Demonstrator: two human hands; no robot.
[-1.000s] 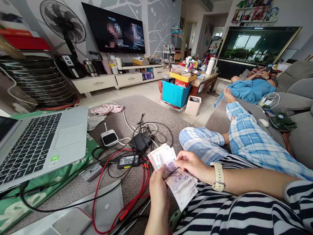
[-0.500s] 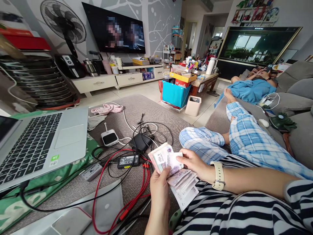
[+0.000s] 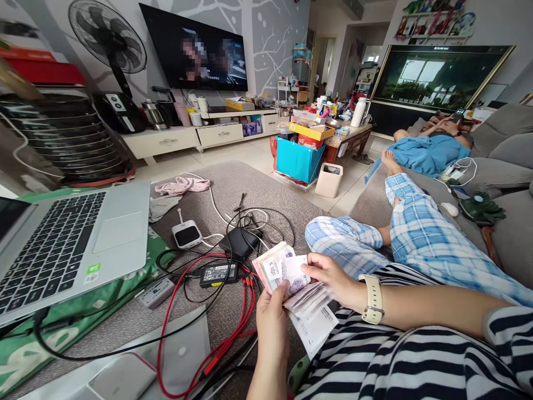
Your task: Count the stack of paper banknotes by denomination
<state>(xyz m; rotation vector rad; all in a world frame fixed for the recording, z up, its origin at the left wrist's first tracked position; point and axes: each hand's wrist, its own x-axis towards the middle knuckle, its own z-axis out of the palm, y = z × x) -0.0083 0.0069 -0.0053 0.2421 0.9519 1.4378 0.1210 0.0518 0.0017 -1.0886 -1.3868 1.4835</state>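
Note:
A fanned stack of banknotes (image 3: 275, 270) sits in my left hand (image 3: 272, 316), whose thumb presses on the notes from above. My right hand (image 3: 331, 278), with a cream watch strap at the wrist, pinches the edge of one banknote at the stack's right side. More folded notes (image 3: 310, 311) spread below and between the two hands, with pale ends hanging toward my striped shirt (image 3: 400, 355). The fingers behind the stack are mostly hidden.
Left of my hands lie tangled black and red cables, a black power adapter (image 3: 218, 274), a small white device (image 3: 186, 234) and an open laptop (image 3: 104, 233). My legs in plaid trousers (image 3: 441, 233) stretch right. Another person lies under a blue cloth (image 3: 428, 155) beyond them.
My right hand has shifted the pinched banknote slightly to the left over the stack. The folded notes below have tilted, showing more of the lower pale note. My left hand stays in place.

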